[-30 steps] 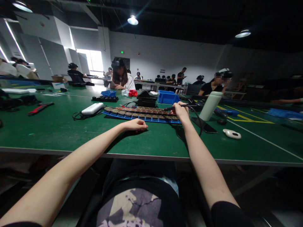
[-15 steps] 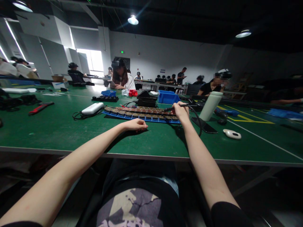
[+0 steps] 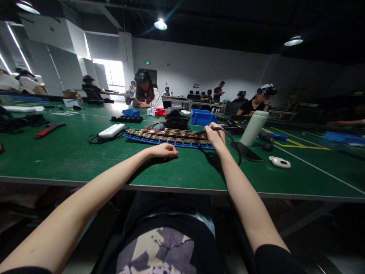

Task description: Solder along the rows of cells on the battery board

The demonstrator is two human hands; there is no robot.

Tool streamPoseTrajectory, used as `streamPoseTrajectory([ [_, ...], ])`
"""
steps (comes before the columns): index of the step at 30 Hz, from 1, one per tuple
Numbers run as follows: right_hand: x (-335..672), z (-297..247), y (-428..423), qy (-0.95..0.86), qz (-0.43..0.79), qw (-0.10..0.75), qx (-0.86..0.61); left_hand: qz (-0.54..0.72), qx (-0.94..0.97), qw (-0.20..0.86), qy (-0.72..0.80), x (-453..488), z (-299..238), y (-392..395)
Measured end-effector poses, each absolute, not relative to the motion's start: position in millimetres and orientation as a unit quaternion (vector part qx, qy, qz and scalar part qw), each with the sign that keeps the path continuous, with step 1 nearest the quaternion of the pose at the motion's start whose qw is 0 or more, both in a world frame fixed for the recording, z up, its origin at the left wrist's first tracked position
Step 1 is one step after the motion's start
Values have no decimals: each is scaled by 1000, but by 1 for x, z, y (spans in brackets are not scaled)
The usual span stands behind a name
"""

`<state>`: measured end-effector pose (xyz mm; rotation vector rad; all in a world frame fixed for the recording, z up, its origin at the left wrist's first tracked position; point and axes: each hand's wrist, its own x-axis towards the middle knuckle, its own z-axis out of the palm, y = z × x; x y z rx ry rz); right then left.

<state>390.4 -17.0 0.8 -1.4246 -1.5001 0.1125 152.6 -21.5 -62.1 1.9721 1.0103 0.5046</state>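
Note:
My right hand (image 3: 216, 135) is closed in a pen grip around a black soldering iron (image 3: 201, 132), whose cable loops down behind the wrist. The iron points left over a long blue fixture (image 3: 171, 143) carrying rows of gold and reddish strips; its tip is too small to make out against them. In front of the fixture, my left hand (image 3: 164, 150) rests on the green table with its fingers curled and pressed together. Whatever those fingers hold, if anything, is hidden.
Left of the fixture lies a white case (image 3: 111, 131) with a black cable. A blue bin (image 3: 203, 117) stands behind. To the right are a pale green bottle (image 3: 254, 128), a dark phone (image 3: 251, 153) and a cream-coloured device (image 3: 280, 162). People sit across the table.
My right hand has shifted slightly left along the fixture, taking the soldering iron and its cable with it. The left hand stays in place.

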Motion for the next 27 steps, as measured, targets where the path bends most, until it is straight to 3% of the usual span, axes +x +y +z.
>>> streamPoseTrajectory([
  [27, 396, -3, -9, -627, 69, 530, -566, 195, 792, 416, 402, 153, -61, -22],
])
